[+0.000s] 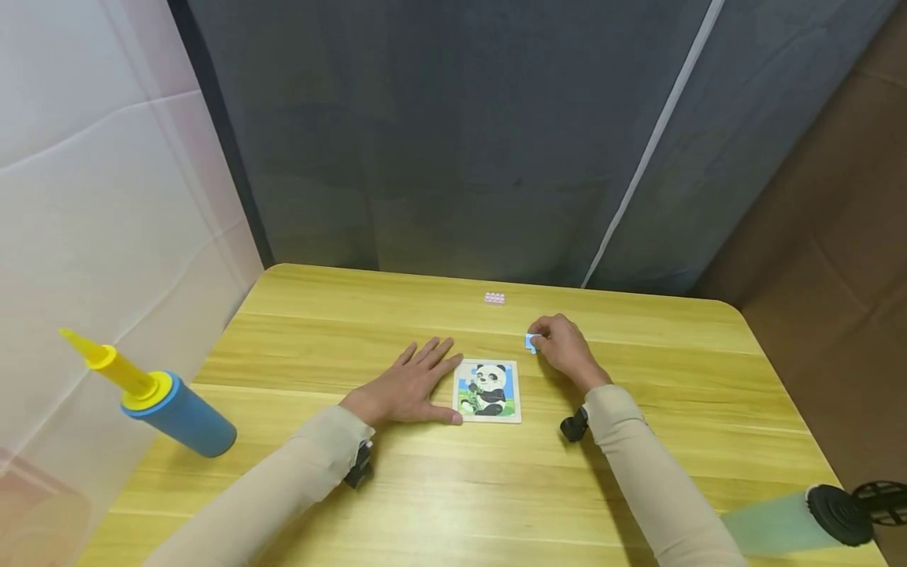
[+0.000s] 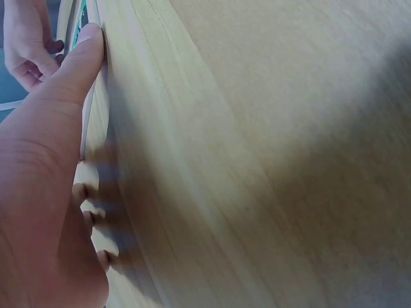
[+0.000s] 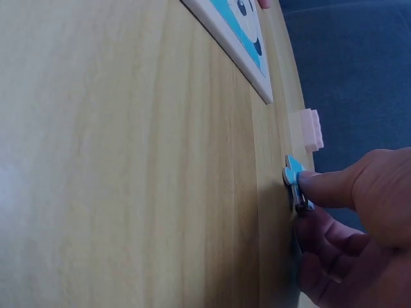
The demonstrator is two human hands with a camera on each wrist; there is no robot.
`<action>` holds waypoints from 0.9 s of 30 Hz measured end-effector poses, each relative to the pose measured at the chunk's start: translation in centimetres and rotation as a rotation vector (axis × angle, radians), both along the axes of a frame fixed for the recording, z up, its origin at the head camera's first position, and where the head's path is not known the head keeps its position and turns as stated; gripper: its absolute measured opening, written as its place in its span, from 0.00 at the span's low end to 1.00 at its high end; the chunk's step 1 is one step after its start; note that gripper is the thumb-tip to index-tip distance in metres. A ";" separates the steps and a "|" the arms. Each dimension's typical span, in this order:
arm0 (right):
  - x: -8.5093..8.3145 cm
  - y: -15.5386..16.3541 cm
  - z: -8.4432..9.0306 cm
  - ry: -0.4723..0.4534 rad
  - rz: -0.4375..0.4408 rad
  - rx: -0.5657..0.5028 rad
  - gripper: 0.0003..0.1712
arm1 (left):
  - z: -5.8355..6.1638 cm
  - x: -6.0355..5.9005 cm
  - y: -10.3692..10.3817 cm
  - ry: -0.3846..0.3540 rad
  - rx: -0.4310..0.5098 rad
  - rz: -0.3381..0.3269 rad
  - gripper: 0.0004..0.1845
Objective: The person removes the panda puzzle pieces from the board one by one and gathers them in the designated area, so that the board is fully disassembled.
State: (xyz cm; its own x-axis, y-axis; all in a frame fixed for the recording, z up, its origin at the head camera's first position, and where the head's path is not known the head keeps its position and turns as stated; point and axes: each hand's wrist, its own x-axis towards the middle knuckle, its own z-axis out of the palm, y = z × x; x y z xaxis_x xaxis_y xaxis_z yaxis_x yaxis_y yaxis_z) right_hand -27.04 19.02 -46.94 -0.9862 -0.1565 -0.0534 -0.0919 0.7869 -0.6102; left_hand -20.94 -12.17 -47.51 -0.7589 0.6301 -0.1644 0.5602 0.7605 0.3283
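A panda puzzle [image 1: 486, 390] in a pale wooden frame lies flat near the middle of the table. My left hand [image 1: 411, 388] rests beside it with fingers spread, its thumb and index fingertip right at the frame's left edge. To the upper right of the puzzle, my right hand [image 1: 564, 346] pinches a blue puzzle piece [image 3: 293, 174] between thumb and fingers, close over the tabletop. The right wrist view shows the piece's rounded knob and thin edge, while the fingertips hide part of it.
Behind the puzzle sits a pink toy brick [image 1: 494, 298]. A blue and yellow hand pump [image 1: 180, 413] stands at the table's left side. At the front right is a pale green bottle [image 1: 779, 524] with a black lid. A dark curtain [image 1: 439, 142] hangs behind the wooden table [image 1: 319, 315].
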 end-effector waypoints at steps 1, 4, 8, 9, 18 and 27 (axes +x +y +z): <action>0.0 0.0 0.0 -0.001 -0.001 -0.001 0.11 | 0.0 0.0 0.0 -0.002 -0.002 0.000 0.59; 0.1 0.0 0.0 0.004 -0.003 0.002 0.12 | 0.0 -0.1 0.1 -0.005 -0.007 0.000 0.59; 0.2 0.1 0.1 0.031 -0.005 -0.008 0.15 | -0.1 -0.2 0.1 0.000 -0.011 -0.005 0.59; 0.2 0.1 0.1 0.037 -0.008 -0.016 0.16 | -0.1 -0.2 0.1 0.000 -0.010 -0.005 0.59; 1.4 -1.1 1.4 0.049 0.007 -0.038 0.17 | 0.0 -0.1 0.1 0.001 -0.011 -0.002 0.59; 3.6 -3.6 1.4 0.050 0.174 0.020 0.13 | 0.0 -0.2 0.1 -0.011 -0.014 0.008 0.59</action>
State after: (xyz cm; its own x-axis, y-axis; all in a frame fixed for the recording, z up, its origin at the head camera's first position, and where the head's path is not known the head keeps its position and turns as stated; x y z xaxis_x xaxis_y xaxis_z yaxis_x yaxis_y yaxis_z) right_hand -23.39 15.43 -45.55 -0.9459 -0.3243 -0.0093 -0.2576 0.7682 -0.5861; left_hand -21.12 -12.02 -47.52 -0.7619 0.6216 -0.1818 0.5506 0.7695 0.3235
